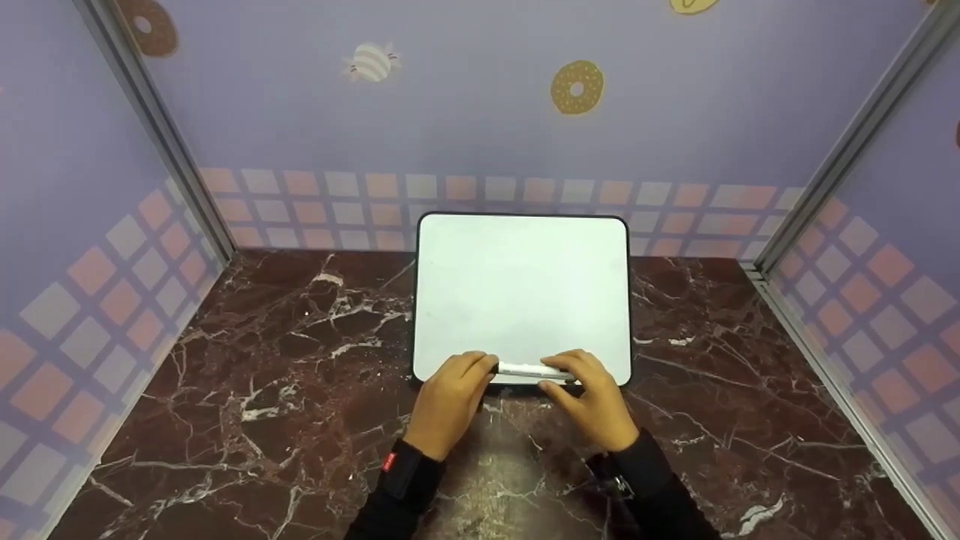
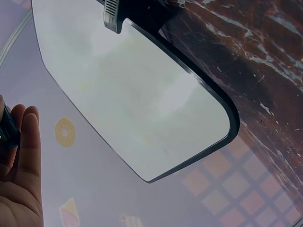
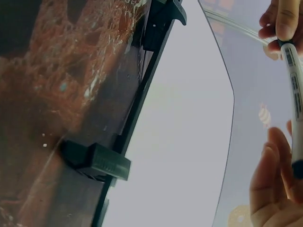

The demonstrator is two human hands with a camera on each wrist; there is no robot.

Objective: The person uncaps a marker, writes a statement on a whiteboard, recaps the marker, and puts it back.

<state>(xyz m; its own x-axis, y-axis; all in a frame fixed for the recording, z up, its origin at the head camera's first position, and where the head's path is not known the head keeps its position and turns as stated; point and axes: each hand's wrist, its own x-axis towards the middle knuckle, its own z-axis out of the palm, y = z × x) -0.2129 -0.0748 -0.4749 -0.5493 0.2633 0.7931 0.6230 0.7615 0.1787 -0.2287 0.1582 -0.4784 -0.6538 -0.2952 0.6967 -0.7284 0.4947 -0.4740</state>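
A white marker (image 1: 525,370) lies level between my two hands, just in front of the lower edge of a small whiteboard (image 1: 523,292). The board has a black frame, a blank face, and stands tilted back on the marble table (image 1: 285,375). My left hand (image 1: 471,373) grips the marker's dark left end (image 2: 7,130). My right hand (image 1: 574,372) pinches the white barrel (image 3: 294,94) at its other end. In the right wrist view the left hand's fingertips (image 3: 279,19) show at the marker's far end. The left wrist view shows the board's blank face (image 2: 128,94).
Black clip feet (image 3: 102,163) hold the board up at its bottom edge. Purple patterned walls with metal corner posts (image 1: 825,187) close in the table on three sides. Dark marble stretches to the left and right of the board.
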